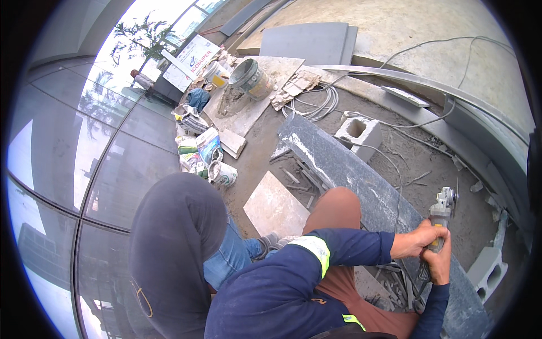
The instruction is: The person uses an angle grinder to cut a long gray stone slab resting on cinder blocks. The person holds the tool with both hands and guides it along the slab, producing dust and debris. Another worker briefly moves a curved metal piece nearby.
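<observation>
Both of my hands are closed around an angle grinder (441, 210) at the right. My left hand (415, 242) reaches across from the left in a navy sleeve, its fingers against the tool's body. From below, my right hand (438, 263) wraps the rear of the body. The silver gear head points away from me, and its disc shows only as a thin edge. Below the grinder, a long dark grey stone slab (355, 169) with whitish streaks runs diagonally. Whether the disc touches anything, I cannot tell.
Concrete blocks (370, 148) and [another] hollow block (490, 270) flank the slab. A cable (400, 175) crosses it. Stone offcuts and a pale tile (276, 204) lie by my legs. Buckets (257, 85) and bags stand ahead; a person (142, 80) is far left, beside glass panels (135, 164).
</observation>
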`<state>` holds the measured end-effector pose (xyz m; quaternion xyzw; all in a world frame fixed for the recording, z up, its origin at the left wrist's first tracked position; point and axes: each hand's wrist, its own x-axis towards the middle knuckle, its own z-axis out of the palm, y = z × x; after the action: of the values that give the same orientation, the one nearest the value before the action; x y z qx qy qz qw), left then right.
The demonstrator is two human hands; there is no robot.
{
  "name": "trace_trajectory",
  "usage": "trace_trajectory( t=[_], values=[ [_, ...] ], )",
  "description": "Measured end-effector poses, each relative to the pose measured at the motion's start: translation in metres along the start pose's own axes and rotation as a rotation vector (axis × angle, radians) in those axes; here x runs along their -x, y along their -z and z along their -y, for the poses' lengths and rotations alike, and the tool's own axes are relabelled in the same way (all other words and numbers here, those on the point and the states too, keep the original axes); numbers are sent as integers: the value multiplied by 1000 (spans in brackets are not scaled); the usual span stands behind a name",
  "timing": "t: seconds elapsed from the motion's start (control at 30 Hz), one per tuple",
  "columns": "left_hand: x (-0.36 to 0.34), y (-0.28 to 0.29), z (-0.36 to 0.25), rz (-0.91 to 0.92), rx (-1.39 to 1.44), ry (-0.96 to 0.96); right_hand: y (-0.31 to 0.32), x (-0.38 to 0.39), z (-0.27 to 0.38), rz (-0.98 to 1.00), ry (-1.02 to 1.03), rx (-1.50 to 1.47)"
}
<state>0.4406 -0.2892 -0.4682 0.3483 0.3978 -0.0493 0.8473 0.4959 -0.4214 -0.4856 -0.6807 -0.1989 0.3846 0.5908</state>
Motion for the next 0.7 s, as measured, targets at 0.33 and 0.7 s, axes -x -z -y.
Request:
trace_trajectory(
  t=[0.33, 0.7],
  values=[
    [2, -2, 1, 14, -1, -6, 1, 5, 10, 4, -34, -2],
    [2, 9, 3, 115, 27, -64, -10, 11, 21, -34, -33, 64]
  ],
)
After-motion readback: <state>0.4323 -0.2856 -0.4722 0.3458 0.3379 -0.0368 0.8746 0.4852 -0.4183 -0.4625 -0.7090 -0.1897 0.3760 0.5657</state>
